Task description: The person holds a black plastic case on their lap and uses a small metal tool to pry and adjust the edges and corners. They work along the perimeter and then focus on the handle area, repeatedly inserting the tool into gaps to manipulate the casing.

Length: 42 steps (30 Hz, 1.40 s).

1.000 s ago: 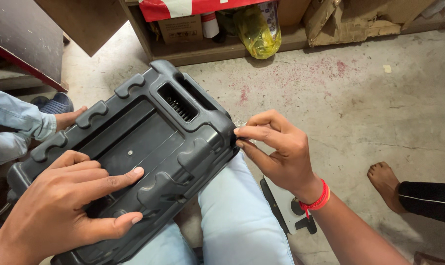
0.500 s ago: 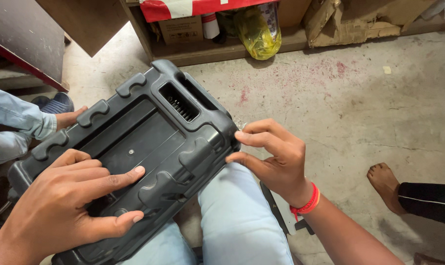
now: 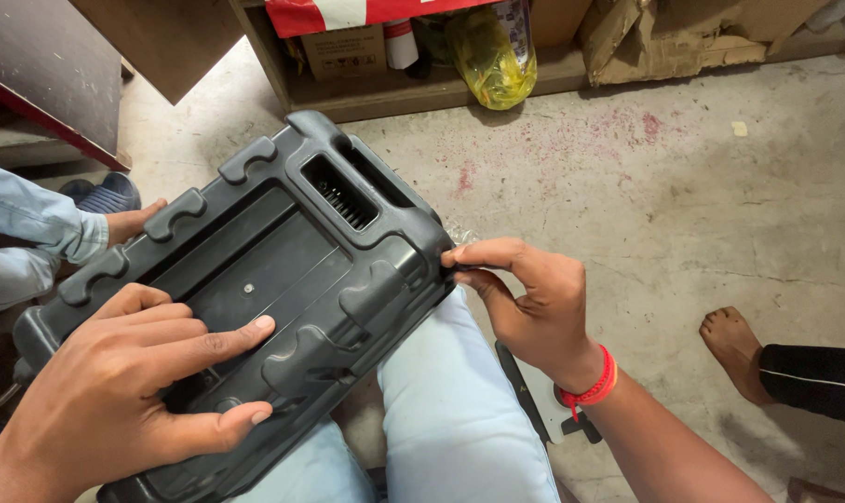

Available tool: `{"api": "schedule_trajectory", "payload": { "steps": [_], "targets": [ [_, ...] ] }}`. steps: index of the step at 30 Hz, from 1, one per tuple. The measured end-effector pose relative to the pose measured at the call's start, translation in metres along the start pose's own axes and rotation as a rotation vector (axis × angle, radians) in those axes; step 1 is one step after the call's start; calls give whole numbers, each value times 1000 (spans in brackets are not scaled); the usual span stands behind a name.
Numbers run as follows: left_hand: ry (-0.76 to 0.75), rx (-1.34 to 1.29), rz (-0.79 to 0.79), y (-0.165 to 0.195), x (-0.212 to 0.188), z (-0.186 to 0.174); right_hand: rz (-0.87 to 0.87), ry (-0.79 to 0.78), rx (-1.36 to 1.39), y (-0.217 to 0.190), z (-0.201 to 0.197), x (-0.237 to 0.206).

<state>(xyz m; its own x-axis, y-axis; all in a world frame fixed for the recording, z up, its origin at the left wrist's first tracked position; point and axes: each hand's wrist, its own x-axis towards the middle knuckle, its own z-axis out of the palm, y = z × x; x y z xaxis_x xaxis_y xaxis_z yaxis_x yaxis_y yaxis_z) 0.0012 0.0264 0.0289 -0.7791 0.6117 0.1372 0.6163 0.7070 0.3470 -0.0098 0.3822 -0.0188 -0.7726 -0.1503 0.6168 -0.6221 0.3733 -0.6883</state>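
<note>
— What is being held, and how?

— A black plastic casing (image 3: 255,307), ribbed and with a vented slot, is being steadied across the lap. The left hand (image 3: 124,391) is being pressed flat on its near left part, fingers spread open. The right hand (image 3: 529,298) is being closed in a pinch at the casing's right edge; what is being pinched cannot be told.

— And what is being shown around it?

— A leg in light blue jeans (image 3: 450,410) is being used as support beneath the casing. At the far left edge, another person's hand (image 3: 129,222) in a denim sleeve is being rested against it. A bare foot (image 3: 734,340) is being seen on the concrete floor (image 3: 683,214) to the right. Far off, a yellow plastic bag (image 3: 487,61) is being kept on a low wooden shelf (image 3: 385,93).
</note>
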Motion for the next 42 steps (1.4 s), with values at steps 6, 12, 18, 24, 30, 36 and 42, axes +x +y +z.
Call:
{"api": "schedule_trajectory", "payload": {
  "steps": [6, 12, 18, 24, 30, 36, 42],
  "targets": [
    [-41, 22, -34, -4, -1, 2, -90, 47, -72, -6, 1, 1],
    [-45, 37, -29, -4, -1, 1, 6, 44, 0, -4, 4, 3],
    [-19, 18, 1, -3, -1, 2, -9, 63, -30, -8, 2, 4],
    [-37, 18, -11, -4, 0, 2, 1, 130, -81, -3, 6, 6],
    [-7, 21, 10, -2, -1, 2, 22, 49, 5, -1, 0, 6],
    [12, 8, 29, -1, 2, 0, 13, 15, -53, -8, -4, 7],
    [-8, 24, 16, -1, 2, 0, 11, 101, -113, -7, 5, 6]
  ]
}}
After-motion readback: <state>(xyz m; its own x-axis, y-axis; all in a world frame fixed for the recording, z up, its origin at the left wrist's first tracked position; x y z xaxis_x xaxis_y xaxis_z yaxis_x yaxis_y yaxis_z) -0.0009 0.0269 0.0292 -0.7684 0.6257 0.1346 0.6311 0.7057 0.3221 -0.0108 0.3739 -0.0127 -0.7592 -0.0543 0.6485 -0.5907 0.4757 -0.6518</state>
